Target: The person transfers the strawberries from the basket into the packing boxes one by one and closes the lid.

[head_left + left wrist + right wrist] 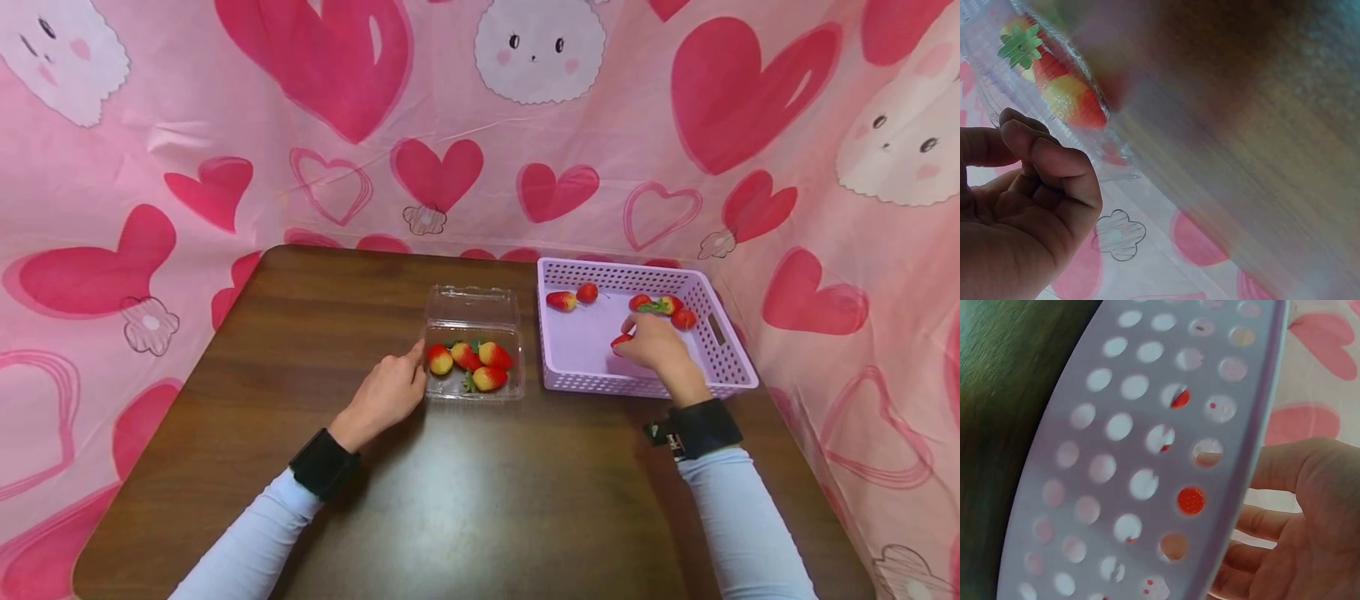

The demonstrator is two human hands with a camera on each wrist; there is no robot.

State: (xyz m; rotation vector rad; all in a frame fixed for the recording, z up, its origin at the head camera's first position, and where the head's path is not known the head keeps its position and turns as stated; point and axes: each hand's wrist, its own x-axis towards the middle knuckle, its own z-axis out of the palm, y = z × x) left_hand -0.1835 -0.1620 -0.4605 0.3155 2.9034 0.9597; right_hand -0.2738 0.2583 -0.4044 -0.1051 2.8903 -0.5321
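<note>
Work looks part-way from my end: four strawberries (490, 378) lie in the clear plastic clamshell (456, 388), and its lid (471, 308) stands open at 12 o'clock, so closing it is, I'd judge, not done. If the clamshell is the one being filled, what's left is the fruit in the purple perforated basket (577, 350), at 3 o'clock of the clamshell on the brown worktop (450, 483).

Right hand (660, 346): I read its grip as nearly closed, fingertips pinching one red strawberry (620, 342) low in the basket, around 8 o'clock of its middle; can't tell if the fruit is off the basket floor.

Left hand (386, 387): at 8 o'clock of the clamshell, fingers bent and up against its left wall; can't tell whether that grip pinches the rim or just steadies it.

Counts: one clamshell, one basket, two hands, ten strawberries that I can see. Four in the clamshell, one pinched, five loose in the basket: a pair (561, 301) at 10 o'clock, a leafy cluster of three (683, 319) at 1 to 3 o'clock, maybe more hidden behind the hand
</note>
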